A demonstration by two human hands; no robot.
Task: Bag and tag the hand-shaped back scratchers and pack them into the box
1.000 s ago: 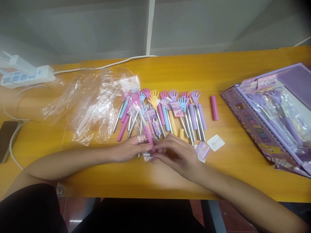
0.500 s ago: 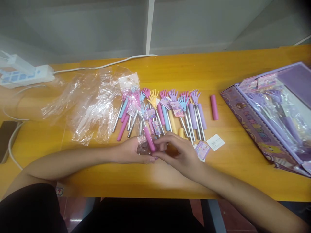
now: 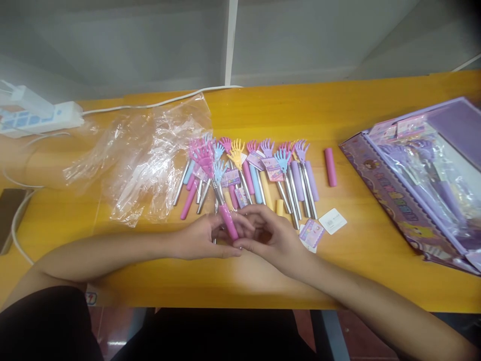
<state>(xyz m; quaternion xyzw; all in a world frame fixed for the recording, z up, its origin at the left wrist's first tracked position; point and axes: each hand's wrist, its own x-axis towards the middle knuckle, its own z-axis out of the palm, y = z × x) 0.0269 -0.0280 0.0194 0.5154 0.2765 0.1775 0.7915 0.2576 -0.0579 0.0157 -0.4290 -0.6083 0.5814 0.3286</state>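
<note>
Holding pink back scratcher [image 3: 219,194] between left hand [image 3: 201,235] and right hand [image 3: 276,233], both grasping handle [image 3: 228,221]. Judged light: shaft [image 3: 217,189] stiff, prongs [image 3: 204,157] likely weakest. Best hold: handle, nearest palms. Other scratchers [image 3: 237,154] beyond hands.

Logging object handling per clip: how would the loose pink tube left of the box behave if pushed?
The pink tube would probably roll, being cylindrical and lying on its side. It likely holds its shape, given its straight outline.
</note>
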